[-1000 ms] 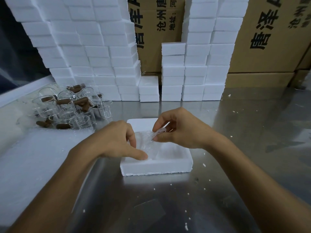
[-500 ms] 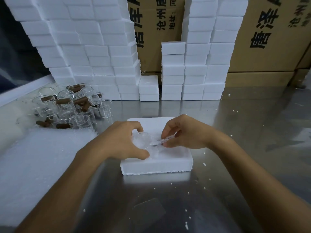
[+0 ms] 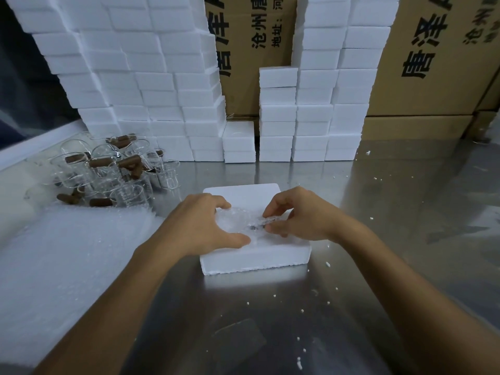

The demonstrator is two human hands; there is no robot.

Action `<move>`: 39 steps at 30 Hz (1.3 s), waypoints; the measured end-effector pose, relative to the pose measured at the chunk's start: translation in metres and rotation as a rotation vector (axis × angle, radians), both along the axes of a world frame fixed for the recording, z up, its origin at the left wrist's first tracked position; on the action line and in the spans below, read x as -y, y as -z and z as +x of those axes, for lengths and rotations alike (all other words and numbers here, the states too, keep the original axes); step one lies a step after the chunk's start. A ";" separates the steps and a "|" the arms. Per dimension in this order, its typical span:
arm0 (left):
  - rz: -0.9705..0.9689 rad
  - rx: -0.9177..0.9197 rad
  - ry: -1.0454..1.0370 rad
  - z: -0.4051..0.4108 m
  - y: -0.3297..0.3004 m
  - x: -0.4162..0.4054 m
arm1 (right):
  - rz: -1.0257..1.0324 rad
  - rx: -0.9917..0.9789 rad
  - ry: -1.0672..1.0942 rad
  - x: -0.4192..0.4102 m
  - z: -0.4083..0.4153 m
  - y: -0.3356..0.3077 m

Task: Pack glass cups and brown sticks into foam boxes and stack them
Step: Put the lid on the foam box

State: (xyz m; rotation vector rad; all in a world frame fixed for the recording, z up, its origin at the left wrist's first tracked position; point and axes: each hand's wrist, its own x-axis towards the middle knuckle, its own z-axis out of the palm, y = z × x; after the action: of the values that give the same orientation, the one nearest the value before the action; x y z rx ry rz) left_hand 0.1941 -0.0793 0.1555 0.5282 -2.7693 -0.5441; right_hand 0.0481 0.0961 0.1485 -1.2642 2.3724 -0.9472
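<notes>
I see both hands over open white foam box [image 3: 254,255] at table centre. Left hand [image 3: 200,226] cups wrapped clear glass cup [image 3: 235,220] seated in it; right hand [image 3: 300,215] pinches its wrap. Risk — uneven push cracks glass or crumbles foam. At 10 o'clock: roughly dozen loose glass cups [image 3: 108,169], several brown sticks [image 3: 100,162] — exact counts unclear.
</notes>
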 end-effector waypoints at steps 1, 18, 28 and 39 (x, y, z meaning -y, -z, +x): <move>-0.005 0.004 0.000 0.000 -0.001 0.000 | 0.000 0.006 -0.002 0.000 -0.001 0.001; 0.008 0.091 0.067 0.004 -0.005 0.008 | 0.005 0.038 0.001 -0.007 -0.009 -0.006; 0.362 -0.066 -0.189 -0.006 0.010 0.023 | -0.270 0.235 0.304 0.000 -0.020 0.006; 0.703 -0.602 -0.263 -0.007 -0.008 0.013 | -0.601 0.336 0.353 -0.004 -0.018 -0.012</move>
State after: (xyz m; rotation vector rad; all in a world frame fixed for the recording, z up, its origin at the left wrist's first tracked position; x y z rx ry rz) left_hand 0.1871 -0.0925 0.1638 0.7057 -1.8619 -1.3553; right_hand 0.0303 0.1004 0.1601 -0.7555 2.1427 -1.9182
